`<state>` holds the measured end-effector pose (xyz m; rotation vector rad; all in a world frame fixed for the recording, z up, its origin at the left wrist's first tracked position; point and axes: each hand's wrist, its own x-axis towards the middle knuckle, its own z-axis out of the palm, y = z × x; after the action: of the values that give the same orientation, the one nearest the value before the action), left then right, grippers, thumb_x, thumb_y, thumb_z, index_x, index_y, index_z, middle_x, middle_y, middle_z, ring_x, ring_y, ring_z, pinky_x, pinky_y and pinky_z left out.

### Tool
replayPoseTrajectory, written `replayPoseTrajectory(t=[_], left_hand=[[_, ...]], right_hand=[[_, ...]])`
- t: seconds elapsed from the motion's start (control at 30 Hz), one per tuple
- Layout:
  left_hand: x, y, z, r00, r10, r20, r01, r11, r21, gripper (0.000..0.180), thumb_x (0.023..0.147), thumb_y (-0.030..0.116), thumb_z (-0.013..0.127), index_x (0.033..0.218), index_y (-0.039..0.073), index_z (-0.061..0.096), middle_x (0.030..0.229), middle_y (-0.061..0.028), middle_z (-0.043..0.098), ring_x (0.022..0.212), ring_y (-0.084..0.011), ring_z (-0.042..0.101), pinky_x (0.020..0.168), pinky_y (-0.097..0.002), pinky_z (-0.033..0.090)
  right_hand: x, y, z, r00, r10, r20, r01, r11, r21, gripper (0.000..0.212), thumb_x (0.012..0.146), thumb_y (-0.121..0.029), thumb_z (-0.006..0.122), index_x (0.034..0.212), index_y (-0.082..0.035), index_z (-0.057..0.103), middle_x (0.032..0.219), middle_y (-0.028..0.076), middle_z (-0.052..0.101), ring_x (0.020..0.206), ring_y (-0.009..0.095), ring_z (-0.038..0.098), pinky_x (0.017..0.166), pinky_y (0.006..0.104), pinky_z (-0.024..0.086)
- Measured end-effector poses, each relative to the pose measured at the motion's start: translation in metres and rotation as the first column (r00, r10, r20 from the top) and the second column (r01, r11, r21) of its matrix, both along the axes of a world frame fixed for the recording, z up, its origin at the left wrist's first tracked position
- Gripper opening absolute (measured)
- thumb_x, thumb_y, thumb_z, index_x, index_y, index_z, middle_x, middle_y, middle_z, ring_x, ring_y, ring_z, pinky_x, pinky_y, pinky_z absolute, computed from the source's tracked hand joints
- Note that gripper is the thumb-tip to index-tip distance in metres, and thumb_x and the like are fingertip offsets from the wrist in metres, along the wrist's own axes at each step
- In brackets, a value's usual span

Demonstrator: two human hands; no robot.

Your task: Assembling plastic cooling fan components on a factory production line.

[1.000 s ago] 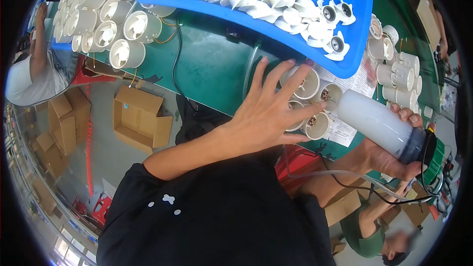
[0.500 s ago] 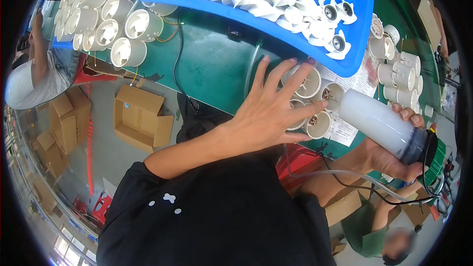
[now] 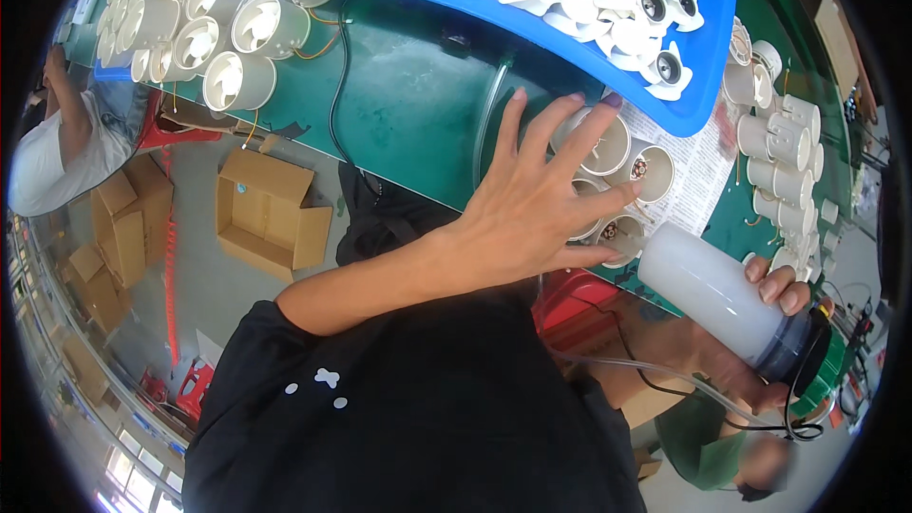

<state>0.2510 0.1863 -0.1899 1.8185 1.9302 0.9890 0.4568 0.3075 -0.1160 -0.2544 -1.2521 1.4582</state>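
Observation:
My left hand (image 3: 532, 195) lies with fingers spread over a small cluster of white round fan housings (image 3: 655, 171), touching their rims. Copper-coloured parts show inside some of these cups. My right hand (image 3: 733, 361) is wrapped round a large translucent dispensing syringe (image 3: 708, 285) of whitish fluid. A dark collar and a green cap (image 3: 825, 370) close its outer end, with a clear hose and a black cable beside them. The syringe tilts, and its narrow end is at the nearest housing (image 3: 622, 239). Whether the tip touches it I cannot tell.
A blue tray (image 3: 698, 114) of white fan impellers (image 3: 665, 71) stands beyond my left hand. More housings crowd the green table's left (image 3: 237, 81) and right (image 3: 784, 142). Printed paper (image 3: 698, 157) lies under the cluster. Cardboard boxes (image 3: 271, 209) and other people are around.
The syringe in my right hand has moved toward me, from the upper right housing to the nearest one. My left hand stays spread over the cluster. The view has shifted slightly.

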Motion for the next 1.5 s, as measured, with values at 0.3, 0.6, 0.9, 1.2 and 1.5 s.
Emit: replayPoseTrajectory(t=[0.3,0.6,0.9,1.2,1.5], left_hand=[[0.0,0.0,0.0,0.999,-0.011,0.035,0.011,1.0,-0.008,0.073,0.062,0.056,0.085,0.127,0.031,0.064,0.153,-0.0212,0.028,0.138,-0.0467,0.026,0.108,-0.0723,0.021],[0.003,0.001,-0.002,1.0,0.011,0.029,-0.012,1.0,0.02,0.071,0.064,0.053,0.086,0.127,0.03,0.065,0.152,-0.0209,0.028,0.138,-0.0472,0.025,0.107,-0.0725,0.022],[0.005,0.001,-0.004,0.999,0.024,0.037,-0.025,0.999,0.04,0.07,0.063,0.055,0.086,0.125,0.029,0.065,0.151,-0.021,0.03,0.139,-0.0472,0.025,0.108,-0.0724,0.022],[0.005,0.002,-0.005,0.999,0.024,0.032,-0.025,0.999,0.045,0.069,0.064,0.056,0.086,0.123,0.028,0.067,0.151,-0.0215,0.03,0.138,-0.047,0.025,0.108,-0.0719,0.021],[0.006,0.005,-0.014,0.997,0.018,0.074,-0.031,0.982,0.184,0.078,0.069,0.063,0.075,0.136,0.028,0.056,0.153,-0.0232,0.03,0.136,-0.0495,0.03,0.102,-0.0762,0.024]], right_hand=[[0.003,0.0,-0.01,0.999,-0.012,0.042,0.011,0.999,0.03,0.084,0.075,-0.068,0.072,0.126,-0.007,0.044,0.104,0.013,0.045,0.089,0.027,0.048,0.076,0.0454,0.042],[-0.002,0.0,-0.003,0.998,0.014,0.069,-0.017,0.999,0.044,0.089,0.075,-0.068,0.072,0.129,-0.004,0.041,0.105,0.014,0.045,0.089,0.028,0.048,0.075,0.0463,0.042],[0.005,0.007,-0.004,0.981,0.164,0.102,-0.173,0.981,0.091,0.092,0.075,-0.059,0.073,0.138,-0.001,0.039,0.109,0.012,0.047,0.096,0.026,0.045,0.087,0.0464,0.036],[0.01,0.01,-0.008,0.98,0.154,0.128,-0.17,0.977,0.127,0.089,0.074,-0.061,0.074,0.132,-0.001,0.042,0.109,0.012,0.046,0.097,0.026,0.044,0.087,0.0465,0.036],[0.031,0.009,0.011,0.996,0.079,0.04,-0.079,0.997,0.0,0.059,0.077,-0.047,0.075,0.111,-0.006,0.05,0.099,0.009,0.048,0.093,0.023,0.046,0.085,0.0419,0.039]])
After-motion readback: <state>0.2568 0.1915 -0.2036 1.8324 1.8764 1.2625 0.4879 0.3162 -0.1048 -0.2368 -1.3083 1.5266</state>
